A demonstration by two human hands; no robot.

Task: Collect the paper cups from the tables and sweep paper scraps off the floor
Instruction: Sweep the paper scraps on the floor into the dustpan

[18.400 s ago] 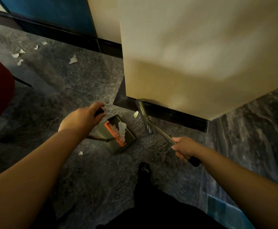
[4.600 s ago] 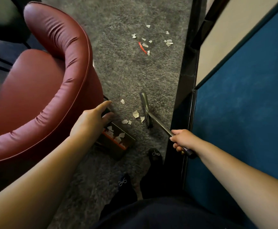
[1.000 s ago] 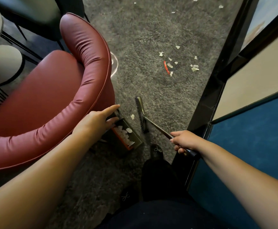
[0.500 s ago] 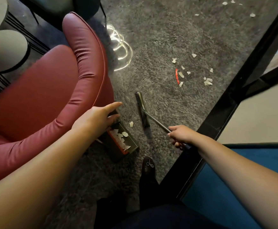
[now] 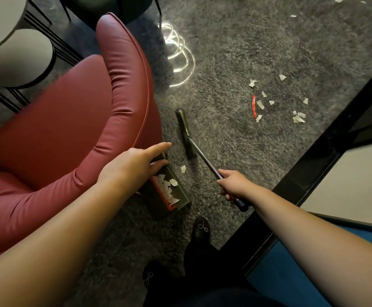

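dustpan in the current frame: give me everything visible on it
The dustpan is a small olive-green tray, plastic by the look, with an orange comb strip across it. It sits on the grey carpet beside the red armchair, its mouth toward the brush. White paper scraps lie inside; one scrap lies on the carpet just outside it. The left hand holds its top end, index finger extended.
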